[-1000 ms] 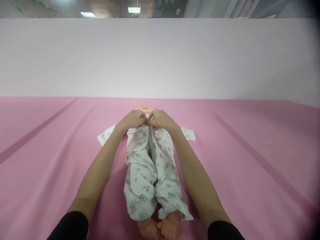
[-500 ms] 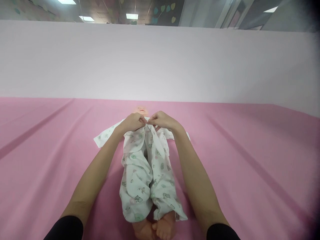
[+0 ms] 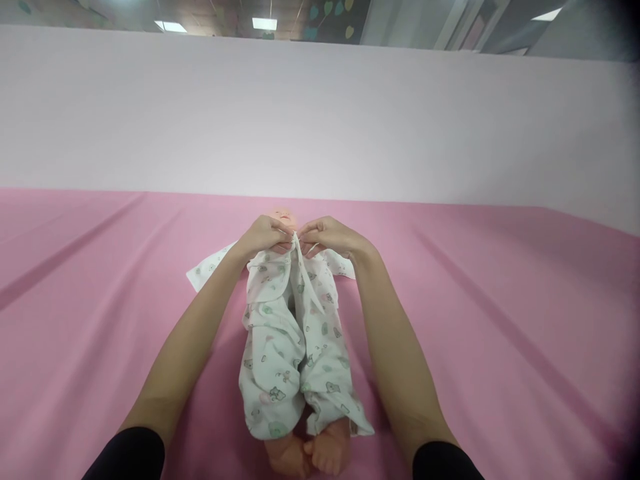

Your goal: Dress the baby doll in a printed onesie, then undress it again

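A baby doll (image 3: 327,452) lies on its back with its bare feet toward me, its head partly hidden behind my hands. It wears a white printed baby shirt (image 3: 269,283) and matching trousers (image 3: 275,367). Over the doll's chest, my left hand (image 3: 267,237) pinches one front edge of the shirt. My right hand (image 3: 325,237) pinches the other front edge, close beside it. Between the fingertips the cloth is drawn up into a peak. Whatever small fastening may be there is too small to make out. The shirt's sleeves spread out to both sides.
A pink sheet (image 3: 475,333) with long creases covers the surface under the doll. Behind it stands a plain white panel (image 3: 320,120). Ceiling lights (image 3: 265,24) show above the panel.
Both hands have risen slightly, lifting the shirt's front edges into a higher peak. The right-hand flap now hangs narrower. The doll stays in place.
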Demonstrator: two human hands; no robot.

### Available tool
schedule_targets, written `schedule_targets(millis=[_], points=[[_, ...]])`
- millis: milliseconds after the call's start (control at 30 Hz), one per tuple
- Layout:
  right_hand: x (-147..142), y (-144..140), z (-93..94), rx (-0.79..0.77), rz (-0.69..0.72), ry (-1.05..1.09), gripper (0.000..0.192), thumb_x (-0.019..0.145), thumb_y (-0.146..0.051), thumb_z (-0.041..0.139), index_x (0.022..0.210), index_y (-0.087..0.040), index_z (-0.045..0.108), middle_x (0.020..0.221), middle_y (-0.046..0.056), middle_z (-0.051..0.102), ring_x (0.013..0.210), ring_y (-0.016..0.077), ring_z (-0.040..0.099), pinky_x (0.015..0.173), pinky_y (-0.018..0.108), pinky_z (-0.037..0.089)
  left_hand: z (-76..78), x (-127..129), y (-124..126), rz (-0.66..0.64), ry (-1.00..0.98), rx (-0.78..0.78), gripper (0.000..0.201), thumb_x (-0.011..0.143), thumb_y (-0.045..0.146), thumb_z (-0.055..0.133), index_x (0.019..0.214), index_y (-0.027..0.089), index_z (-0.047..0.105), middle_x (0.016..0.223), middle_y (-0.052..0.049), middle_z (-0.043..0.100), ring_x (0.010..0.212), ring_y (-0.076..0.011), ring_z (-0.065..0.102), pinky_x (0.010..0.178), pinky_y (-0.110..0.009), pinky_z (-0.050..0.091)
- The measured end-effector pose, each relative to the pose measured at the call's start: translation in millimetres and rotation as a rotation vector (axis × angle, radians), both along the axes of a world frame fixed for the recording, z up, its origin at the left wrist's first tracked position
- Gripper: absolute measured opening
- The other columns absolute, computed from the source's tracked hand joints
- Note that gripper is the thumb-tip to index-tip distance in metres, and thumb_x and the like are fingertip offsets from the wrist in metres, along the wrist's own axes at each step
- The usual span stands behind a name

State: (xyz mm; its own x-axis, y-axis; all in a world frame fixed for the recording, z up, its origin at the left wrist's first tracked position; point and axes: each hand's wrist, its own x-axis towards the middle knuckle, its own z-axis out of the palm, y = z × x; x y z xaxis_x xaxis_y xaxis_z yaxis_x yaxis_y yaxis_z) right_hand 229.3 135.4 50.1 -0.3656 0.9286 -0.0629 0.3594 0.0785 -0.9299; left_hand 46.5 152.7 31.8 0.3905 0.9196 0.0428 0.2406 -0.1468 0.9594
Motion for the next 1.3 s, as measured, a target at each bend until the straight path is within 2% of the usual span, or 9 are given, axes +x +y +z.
schedule_targets(millis=[200, 367, 567, 733, 833, 933, 1000, 1167, 1300], points=[[-12, 0, -1.9, 0.0, -0.038, -0.052, 0.005, 0.072, -0.006, 0.066, 0.069, -0.009, 0.064, 0.066, 0.007, 0.068, 0.06, 0.0143, 0.066, 0.061, 0.025, 0.059, -0.6, 4, 0, 0.038, -0.038, -0.057, 0.026, 0.07, 0.026, 0.069, 0.092, 0.011, 0.068, 0.075, -0.008, 0.071, 0.074, -0.0196, 0.07, 0.07, -0.031, 0.057], [-16, -6, 2.9, 0.011, -0.091, -0.096, 0.006, 0.07, -0.003, 0.065, 0.067, -0.009, 0.064, 0.063, 0.007, 0.067, 0.059, 0.0139, 0.065, 0.06, 0.024, 0.058, -0.7, 4, 0, 0.048, -0.045, -0.076, 0.033, 0.067, 0.013, 0.068, 0.099, 0.011, 0.064, 0.074, -0.005, 0.069, 0.072, -0.0172, 0.069, 0.073, -0.031, 0.057], [-14, -4, 0.5, -0.002, -0.122, -0.111, 0.009, 0.066, -0.006, 0.063, 0.059, -0.011, 0.061, 0.058, 0.005, 0.064, 0.054, 0.0121, 0.062, 0.052, 0.019, 0.052, 4.9, 5, -7, 0.038, -0.029, -0.026, 0.03, 0.067, 0.006, 0.063, 0.096, 0.013, 0.059, 0.07, 0.0, 0.065, 0.07, -0.0125, 0.066, 0.075, -0.028, 0.054], [-8, 11, -14.1, -0.119, -0.116, 0.129, 0.02, 0.069, -0.009, 0.059, 0.052, -0.014, 0.05, 0.044, -0.003, 0.049, 0.038, 0.0045, 0.042, 0.038, 0.016, 0.036, 3.4, 2, -4, -0.016, -0.084, -0.017, 0.024, 0.068, 0.01, 0.064, 0.089, 0.016, 0.053, 0.073, 0.002, 0.062, 0.071, -0.0099, 0.063, 0.077, -0.027, 0.052], [-5, 18, -21.1, -0.174, -0.095, 0.255, 0.021, 0.072, -0.012, 0.06, 0.055, -0.016, 0.047, 0.045, -0.006, 0.045, 0.038, 0.0032, 0.037, 0.039, 0.016, 0.034, 2.6, -4, -1, -0.113, -0.045, 0.021, 0.029, 0.066, 0.012, 0.065, 0.093, 0.016, 0.055, 0.076, 0.001, 0.061, 0.07, -0.0091, 0.061, 0.072, -0.024, 0.05], [-5, 14, -16.0, -0.071, -0.172, 0.089, 0.021, 0.072, -0.016, 0.066, 0.058, -0.015, 0.051, 0.047, -0.003, 0.051, 0.041, 0.0051, 0.044, 0.041, 0.017, 0.038, 10.8, -11, -6, -0.185, 0.192, 0.067, 0.036, 0.067, 0.015, 0.064, 0.102, 0.017, 0.058, 0.075, 0.0, 0.063, 0.067, -0.0106, 0.06, 0.066, -0.023, 0.048], [-5, 4, -5.3, -0.002, -0.178, -0.068, 0.023, 0.072, -0.02, 0.069, 0.057, -0.014, 0.053, 0.05, 0.0, 0.055, 0.044, 0.0073, 0.05, 0.042, 0.018, 0.042, 20.5, -14, -13, -0.204, 0.363, 0.098, 0.031, 0.069, 0.021, 0.063, 0.1, 0.018, 0.06, 0.077, -0.002, 0.066, 0.067, -0.0127, 0.061, 0.063, -0.024, 0.048], [-10, -25, 19.6, 0.041, 0.018, -0.305, 0.028, 0.068, -0.027, 0.075, 0.052, -0.014, 0.056, 0.052, 0.004, 0.06, 0.048, 0.0111, 0.056, 0.046, 0.02, 0.047, 36.2, -15, -29, -0.285, 0.611, 0.083, 0.019, 0.069, 0.033, 0.063, 0.079, 0.017, 0.068, 0.071, -0.004, 0.067, 0.063, -0.0151, 0.061, 0.056, -0.023, 0.045], [-17, -31, 17.3, -0.022, 0.118, -0.49, 0.028, 0.062, -0.023, 0.078, 0.046, -0.017, 0.055, 0.046, 0.002, 0.058, 0.047, 0.0139, 0.056, 0.045, 0.023, 0.048, 33.0, -14, -30, -0.314, 0.686, 0.069, 0.023, 0.06, 0.035, 0.071, 0.077, 0.02, 0.071, 0.071, -0.003, 0.067, 0.059, -0.0137, 0.058, 0.05, -0.021, 0.039]])
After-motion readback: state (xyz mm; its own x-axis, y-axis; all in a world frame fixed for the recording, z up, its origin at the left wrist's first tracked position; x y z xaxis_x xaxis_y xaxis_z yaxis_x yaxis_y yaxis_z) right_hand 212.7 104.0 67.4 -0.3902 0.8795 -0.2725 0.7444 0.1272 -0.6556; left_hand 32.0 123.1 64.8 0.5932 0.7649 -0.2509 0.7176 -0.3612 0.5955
